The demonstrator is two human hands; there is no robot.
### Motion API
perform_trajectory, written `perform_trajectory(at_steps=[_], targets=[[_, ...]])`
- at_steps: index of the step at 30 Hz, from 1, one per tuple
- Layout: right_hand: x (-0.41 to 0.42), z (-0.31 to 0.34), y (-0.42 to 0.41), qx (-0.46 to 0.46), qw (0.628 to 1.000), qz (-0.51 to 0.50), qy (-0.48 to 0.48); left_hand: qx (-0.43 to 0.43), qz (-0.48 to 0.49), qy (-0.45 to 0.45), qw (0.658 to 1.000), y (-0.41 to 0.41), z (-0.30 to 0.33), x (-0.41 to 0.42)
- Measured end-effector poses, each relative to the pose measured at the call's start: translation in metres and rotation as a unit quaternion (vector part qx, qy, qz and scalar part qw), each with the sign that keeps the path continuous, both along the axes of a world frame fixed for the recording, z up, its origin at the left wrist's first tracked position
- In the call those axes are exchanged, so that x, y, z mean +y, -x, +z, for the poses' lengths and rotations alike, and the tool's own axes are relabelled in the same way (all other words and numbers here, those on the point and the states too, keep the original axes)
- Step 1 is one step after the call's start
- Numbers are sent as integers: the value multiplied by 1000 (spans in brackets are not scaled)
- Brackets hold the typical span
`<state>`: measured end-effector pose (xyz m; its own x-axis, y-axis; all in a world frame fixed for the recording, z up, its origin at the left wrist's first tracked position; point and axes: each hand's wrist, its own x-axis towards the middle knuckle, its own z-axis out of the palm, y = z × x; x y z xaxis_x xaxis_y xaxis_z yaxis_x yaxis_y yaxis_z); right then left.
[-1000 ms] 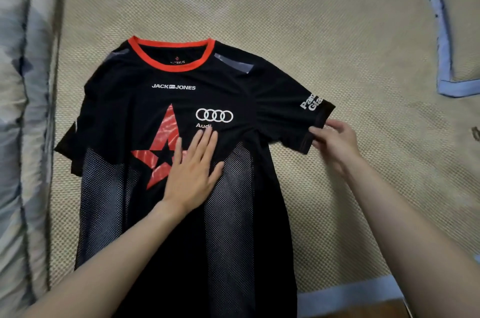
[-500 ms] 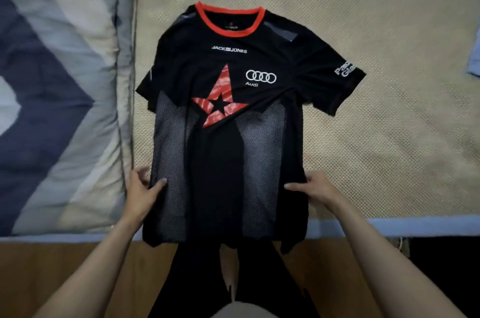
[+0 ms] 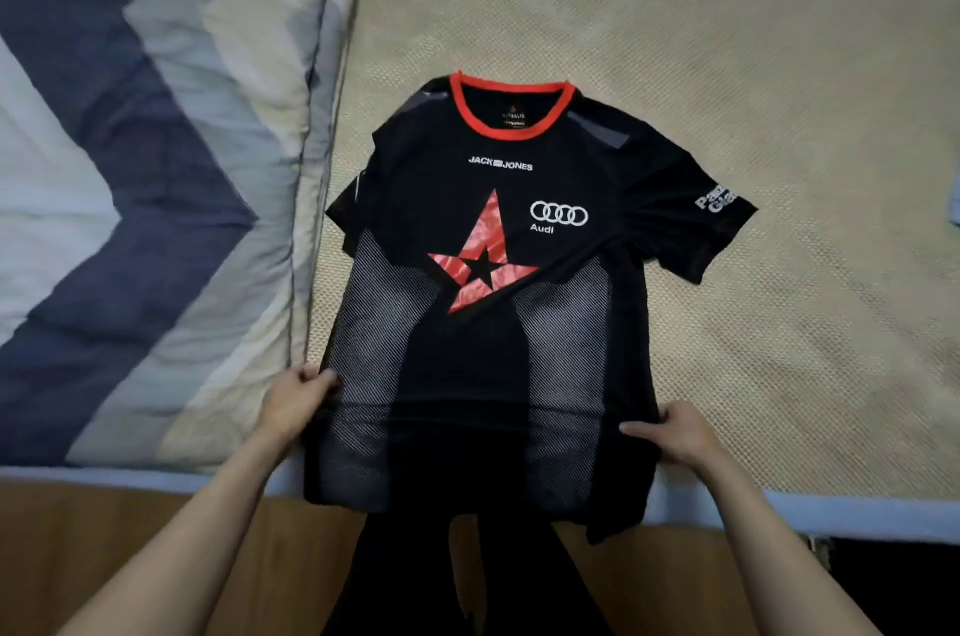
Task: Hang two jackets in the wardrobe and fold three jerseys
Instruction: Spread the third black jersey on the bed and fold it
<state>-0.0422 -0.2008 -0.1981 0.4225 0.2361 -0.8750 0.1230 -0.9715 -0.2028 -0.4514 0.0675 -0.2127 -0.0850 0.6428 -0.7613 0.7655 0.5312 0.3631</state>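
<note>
A black jersey [image 3: 498, 240] with an orange-red collar, a red star and white logos lies face up on a beige woven mat [image 3: 727, 64], its hem hanging over the bed's front edge. My left hand [image 3: 298, 399] pinches the jersey's left side seam near the hem. My right hand [image 3: 675, 433] grips the right side seam at the same height. The left sleeve is tucked partly under; the right sleeve lies spread out.
A quilt [image 3: 145, 178] with a navy, grey and cream zigzag lies on the left of the bed. Light blue cloth [image 3: 953, 199] shows at the right edge and top right corner. Wooden floor [image 3: 130, 542] runs below the bed's blue-trimmed edge [image 3: 857, 513].
Both hands have left the jersey's chest and right sleeve and taken hold of its two sides near the hem. The view has pulled back and the jersey now sits nearer the bed's edge.
</note>
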Motion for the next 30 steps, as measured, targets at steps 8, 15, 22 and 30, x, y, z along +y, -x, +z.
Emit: perform_trajectory(at_steps=[8,15,22,30], targets=[[88,8,-13,-166,946,239,138,-279,192,-58,939,-124,-12,140],[214,17,33,-169,963,200,-66,-245,106,-219,938,-158,8,225],[327,19,99,-28,956,53,-286,-99,69,-406,906,-112,60,272],[434,45,189,109,905,60,-407,-258,152,-279,912,-104,82,281]])
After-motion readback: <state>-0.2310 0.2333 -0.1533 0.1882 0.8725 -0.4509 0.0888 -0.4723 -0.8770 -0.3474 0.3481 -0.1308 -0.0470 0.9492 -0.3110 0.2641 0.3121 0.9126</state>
